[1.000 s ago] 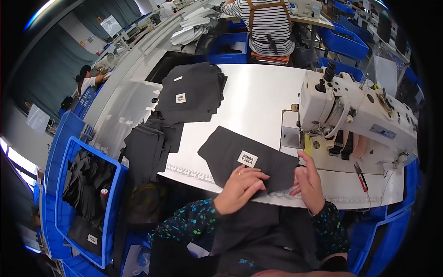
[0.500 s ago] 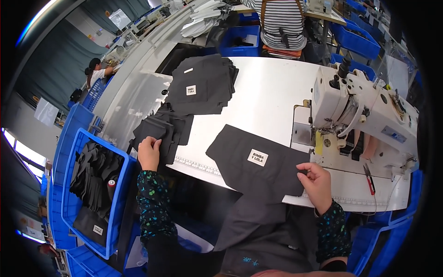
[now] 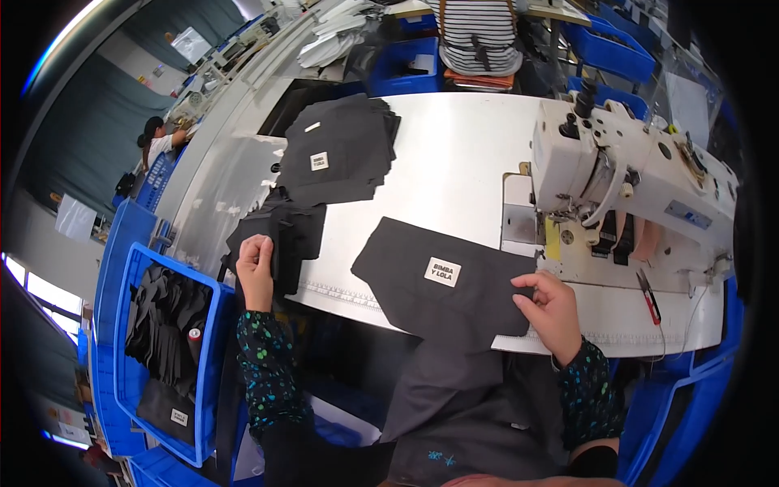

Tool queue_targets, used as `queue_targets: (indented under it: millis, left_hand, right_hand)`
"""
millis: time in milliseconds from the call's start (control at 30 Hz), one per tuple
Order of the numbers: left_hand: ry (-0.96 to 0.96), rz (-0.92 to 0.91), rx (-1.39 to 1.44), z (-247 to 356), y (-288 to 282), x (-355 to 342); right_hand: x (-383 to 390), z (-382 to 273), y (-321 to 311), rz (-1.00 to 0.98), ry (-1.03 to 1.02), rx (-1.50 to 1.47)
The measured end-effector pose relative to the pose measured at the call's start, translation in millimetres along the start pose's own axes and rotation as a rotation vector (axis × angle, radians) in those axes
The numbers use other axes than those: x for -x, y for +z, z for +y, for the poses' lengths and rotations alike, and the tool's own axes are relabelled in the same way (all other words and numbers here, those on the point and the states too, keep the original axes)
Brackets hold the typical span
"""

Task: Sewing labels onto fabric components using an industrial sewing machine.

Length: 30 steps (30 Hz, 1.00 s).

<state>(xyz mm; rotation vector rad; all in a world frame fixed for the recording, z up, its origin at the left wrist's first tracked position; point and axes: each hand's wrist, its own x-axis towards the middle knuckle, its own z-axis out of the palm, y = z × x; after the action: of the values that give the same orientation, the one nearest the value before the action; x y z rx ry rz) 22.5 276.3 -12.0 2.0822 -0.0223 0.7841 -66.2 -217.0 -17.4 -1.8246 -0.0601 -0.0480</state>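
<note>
Head view, items by size.

White worktable [image 3: 454,154]: broad, curved by the lens, with a printed ruler strip along its near edge.

Sewing machine [image 3: 625,174]: white, at the right of the table; its far end runs into the dark rim of the picture.

Blue bin [image 3: 122,325]: at the person's left below the table edge, holding dark fabric pieces and one red-topped spool; its lower corner is cut off.

Stack of dark panels [image 3: 341,150]: far left of the table, fanned, with a small white label on top.

Dark fabric panel [image 3: 438,284]: flat on the table in front of the person, near edge hanging over the ruler strip; charcoal, roughly trapezoid, with a white rectangular label sewn near its centre. It lies just left of the machine's bed.

Small pile of dark pieces [image 3: 284,231]: at the table's left near corner, draping over the edge.

Right hand [image 3: 552,308]: fingers curled, pinching the right edge of the dark fabric panel.

Left hand [image 3: 256,268]: reaching out, fingers closed on the small pile of dark pieces.

Red-handled snips [image 3: 649,296]: on the table right of the right hand.

Seated person in a striped top [image 3: 479,32]: beyond the table, back turned, head cut off.
</note>
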Motion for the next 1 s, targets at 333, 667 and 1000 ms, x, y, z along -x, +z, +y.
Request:
queue_targets:
  millis: [333, 667, 1000]
  left_hand:
    - [0.276, -0.715, 0.195, 181.8, 171.7, 91.9]
    - [0.431, -0.910, -0.047, 197.1, 209.0, 61.3]
    - [0.524, -0.986, 0.147, 179.7, 228.1, 53.6]
  right_hand:
    - [-4.0, -2.3, 0.8, 0.054, -0.022, -0.044]
    - [1.8, 2.1, 1.7, 0.187, -0.035, -0.049]
    - [2.8, 6.5, 3.8, 0.223, -0.098, -0.043]
